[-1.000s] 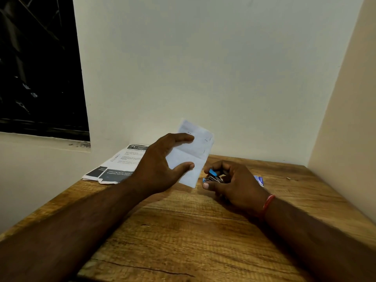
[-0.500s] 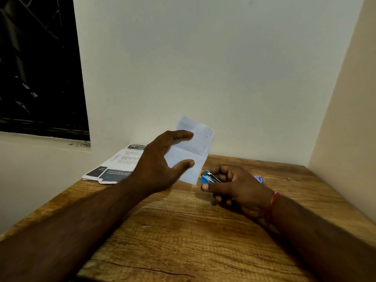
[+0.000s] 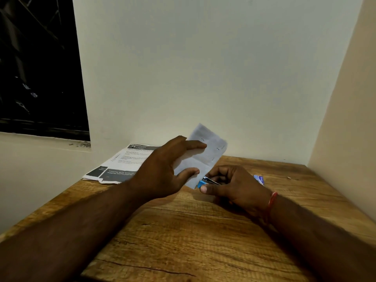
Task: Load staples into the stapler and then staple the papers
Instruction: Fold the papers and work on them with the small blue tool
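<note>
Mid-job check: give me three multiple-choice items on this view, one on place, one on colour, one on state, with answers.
1. Where do the printed sheets lie?
A. At the table's back left, by the wall
B. Under the right hand
C. On the floor

2. What colour is the stapler tip?
A. Red
B. Blue
C. Green

3. How is the folded paper held?
A. Flat on the table, untouched
B. Raised off the table in the left hand
C. Crumpled in the right hand

Answers: 1 A, the sheets rest against the wall at the left rear corner. 2 B, a blue end shows beyond the right thumb. 3 B, left thumb and fingers pinch it, its top standing against the wall.
</note>
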Demonstrator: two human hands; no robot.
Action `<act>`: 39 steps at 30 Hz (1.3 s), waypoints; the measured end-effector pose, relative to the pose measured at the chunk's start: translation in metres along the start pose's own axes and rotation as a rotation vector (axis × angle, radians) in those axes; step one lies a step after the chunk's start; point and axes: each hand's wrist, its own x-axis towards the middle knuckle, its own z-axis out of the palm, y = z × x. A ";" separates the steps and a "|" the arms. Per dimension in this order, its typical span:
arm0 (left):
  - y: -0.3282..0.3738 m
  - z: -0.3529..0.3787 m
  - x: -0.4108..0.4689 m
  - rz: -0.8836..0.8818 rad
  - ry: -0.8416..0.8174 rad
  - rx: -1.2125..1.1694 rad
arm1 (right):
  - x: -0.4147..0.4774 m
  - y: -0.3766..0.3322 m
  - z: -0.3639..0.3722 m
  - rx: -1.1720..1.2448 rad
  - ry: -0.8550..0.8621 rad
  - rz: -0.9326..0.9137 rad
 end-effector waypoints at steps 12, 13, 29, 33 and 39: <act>0.002 -0.002 -0.001 -0.147 -0.061 -0.089 | 0.000 0.001 -0.005 0.228 -0.073 -0.047; 0.001 -0.003 -0.001 -0.179 -0.058 -0.108 | 0.000 0.001 -0.005 0.254 -0.060 -0.051; 0.006 -0.004 -0.002 -0.287 -0.075 -0.151 | 0.004 0.002 -0.005 0.082 0.080 -0.033; 0.007 -0.004 -0.002 -0.300 -0.089 -0.152 | 0.004 0.003 -0.006 0.166 0.031 -0.027; 0.007 -0.003 -0.002 -0.310 -0.082 -0.154 | 0.004 0.004 -0.002 0.217 0.013 -0.013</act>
